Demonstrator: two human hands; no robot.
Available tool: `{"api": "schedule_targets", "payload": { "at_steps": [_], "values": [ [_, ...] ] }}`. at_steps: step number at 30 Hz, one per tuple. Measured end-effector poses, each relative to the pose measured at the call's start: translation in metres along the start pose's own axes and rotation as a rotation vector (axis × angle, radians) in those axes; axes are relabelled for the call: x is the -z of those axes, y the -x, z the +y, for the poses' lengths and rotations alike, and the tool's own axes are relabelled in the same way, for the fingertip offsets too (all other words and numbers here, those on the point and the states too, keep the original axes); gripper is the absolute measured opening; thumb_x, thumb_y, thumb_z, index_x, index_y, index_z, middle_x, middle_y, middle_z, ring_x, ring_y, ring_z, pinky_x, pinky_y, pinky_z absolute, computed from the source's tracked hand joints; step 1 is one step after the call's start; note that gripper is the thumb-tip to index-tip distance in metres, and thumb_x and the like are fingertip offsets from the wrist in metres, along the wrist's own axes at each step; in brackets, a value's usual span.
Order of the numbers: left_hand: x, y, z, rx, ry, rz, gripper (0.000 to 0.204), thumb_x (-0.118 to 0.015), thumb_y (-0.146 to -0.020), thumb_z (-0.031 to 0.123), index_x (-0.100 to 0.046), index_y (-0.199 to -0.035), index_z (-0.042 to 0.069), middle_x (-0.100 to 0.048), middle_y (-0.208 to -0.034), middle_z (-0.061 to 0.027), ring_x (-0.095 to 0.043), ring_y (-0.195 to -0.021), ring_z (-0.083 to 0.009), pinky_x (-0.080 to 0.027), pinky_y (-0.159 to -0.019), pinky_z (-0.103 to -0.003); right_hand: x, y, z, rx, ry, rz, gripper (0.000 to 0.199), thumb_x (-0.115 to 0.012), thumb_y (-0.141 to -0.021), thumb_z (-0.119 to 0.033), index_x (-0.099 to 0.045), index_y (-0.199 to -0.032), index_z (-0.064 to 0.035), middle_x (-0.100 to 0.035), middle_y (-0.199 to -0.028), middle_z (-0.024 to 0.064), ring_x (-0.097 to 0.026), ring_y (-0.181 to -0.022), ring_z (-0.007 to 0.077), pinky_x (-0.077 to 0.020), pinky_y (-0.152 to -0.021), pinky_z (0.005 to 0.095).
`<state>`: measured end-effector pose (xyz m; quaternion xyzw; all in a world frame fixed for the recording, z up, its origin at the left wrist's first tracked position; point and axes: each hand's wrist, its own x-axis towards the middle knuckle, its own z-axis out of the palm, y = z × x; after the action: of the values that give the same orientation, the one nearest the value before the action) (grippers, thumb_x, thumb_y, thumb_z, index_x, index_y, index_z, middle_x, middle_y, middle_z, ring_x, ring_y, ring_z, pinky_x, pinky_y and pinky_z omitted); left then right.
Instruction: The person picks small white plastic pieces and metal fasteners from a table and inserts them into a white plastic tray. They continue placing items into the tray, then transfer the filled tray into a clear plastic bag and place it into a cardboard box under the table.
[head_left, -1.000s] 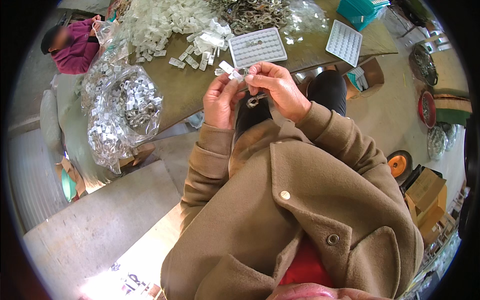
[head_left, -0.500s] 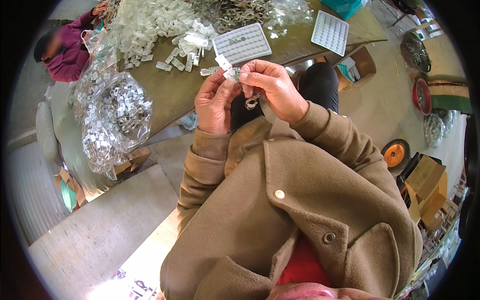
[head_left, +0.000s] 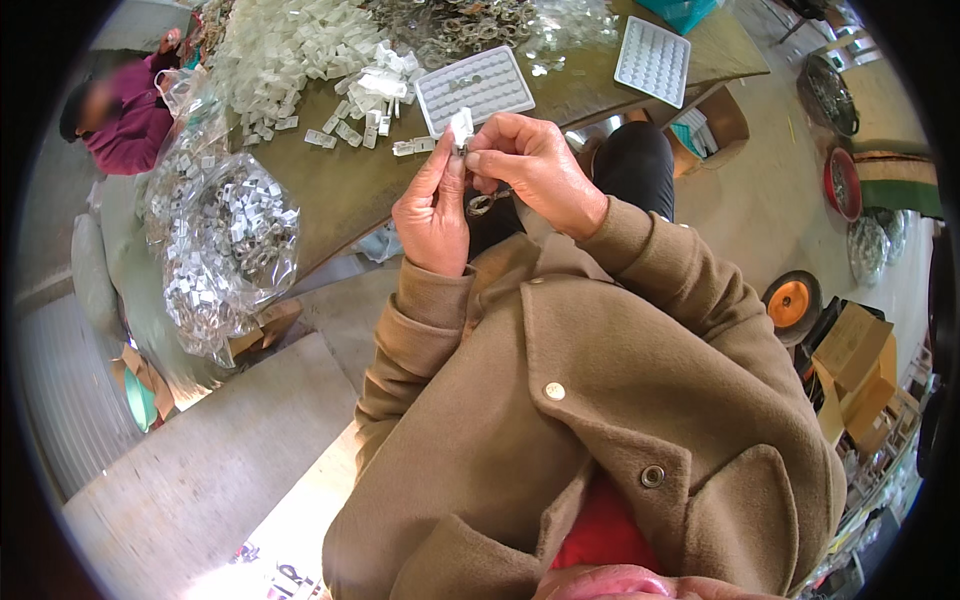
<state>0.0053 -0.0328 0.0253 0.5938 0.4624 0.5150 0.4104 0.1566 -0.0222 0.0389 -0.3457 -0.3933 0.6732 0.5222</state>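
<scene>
My left hand [head_left: 436,212] is closed in an upright pinch on a small white plastic piece [head_left: 462,124] just beyond the table's near edge. At the lower end of that piece, the thumb and finger of my right hand [head_left: 538,172] press together. From under my right hand's curled fingers hangs a small loop of thin wire or cord [head_left: 486,203]; its far end is hidden. A white tray with rows of small hollows [head_left: 476,90] lies on the table beyond my hands. Loose flat white plastic pieces [head_left: 413,147] lie left of it.
A large heap of whitish plastic pieces [head_left: 290,60] covers the table's far left, beside a pile of brownish metal-looking parts [head_left: 465,22]. Clear bags of parts [head_left: 235,225] hang over the left edge. Another white tray [head_left: 652,62] lies right. A person in maroon [head_left: 130,115] sits far left.
The white piece has turned from slanting to more upright between my fingers. My left fingers have straightened upward. The dangling loop has swung a little to the left.
</scene>
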Motion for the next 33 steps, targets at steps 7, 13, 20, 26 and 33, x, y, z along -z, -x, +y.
{"api": "schedule_targets", "payload": {
  "at_steps": [7,13,20,26,33],
  "values": [
    [-0.002,-0.005,0.009,0.313,0.312,-0.021,0.029,-0.063,-0.095,0.009,-0.063,-0.122,-0.004,-0.069,-0.1,-0.0074,-0.066,-0.083,-0.012,-0.057,-0.071,-0.026,0.007,-0.003,0.006,-0.012,0.12,0.037,0.008,-0.063,-0.088,-0.003,-0.062,-0.091,0.0043,-0.063,-0.079,0.0032,-0.058,-0.071,0.007,-0.0498,-0.062,0.0231],
    [0.002,-0.009,0.012,0.481,0.212,0.105,0.026,-0.069,-0.092,0.015,-0.068,-0.11,-0.003,-0.071,-0.091,-0.0054,-0.069,-0.078,-0.0104,-0.052,-0.061,-0.019,0.011,-0.002,0.002,-0.023,0.147,-0.038,0.015,-0.062,-0.087,-0.004,-0.062,-0.1,0.0024,-0.062,-0.08,0.0011,-0.055,-0.072,0.0052,-0.0469,-0.064,0.0216],
    [0.012,-0.011,0.019,0.632,0.399,0.145,0.024,-0.063,-0.094,0.019,-0.068,-0.112,0.003,-0.071,-0.096,-0.0016,-0.056,-0.06,-0.0015,-0.034,-0.047,-0.016,0.009,-0.004,0.006,0.162,0.335,-0.053,0.009,-0.06,-0.087,-0.001,-0.057,-0.095,-0.0017,-0.056,-0.082,-0.0023,-0.051,-0.075,0.0035,-0.0452,-0.066,0.0214],
    [0.025,-0.014,0.012,0.84,0.988,0.09,0.031,-0.056,-0.099,0.015,-0.055,-0.128,0.004,-0.066,-0.118,-0.0089,-0.052,-0.058,0.0018,-0.037,-0.042,-0.012,0.006,-0.004,0.012,0.175,0.22,-0.034,0.011,-0.064,-0.085,0.0,-0.056,-0.092,-0.0026,-0.06,-0.082,0.0,-0.054,-0.078,0.0063,-0.0472,-0.069,0.0242],
    [0.03,-0.012,-0.011,0.979,1.355,0.134,0.031,-0.049,-0.101,0.011,-0.052,-0.13,0.0,-0.061,-0.129,-0.0143,-0.07,-0.09,-0.009,-0.058,-0.057,-0.016,0.012,-0.007,0.017,0.317,0.545,0.026,0.013,-0.067,-0.086,-0.001,-0.056,-0.09,-0.0017,-0.06,-0.087,0.0033,-0.058,-0.079,0.0098,-0.0486,-0.071,0.0254]
  ]
}}
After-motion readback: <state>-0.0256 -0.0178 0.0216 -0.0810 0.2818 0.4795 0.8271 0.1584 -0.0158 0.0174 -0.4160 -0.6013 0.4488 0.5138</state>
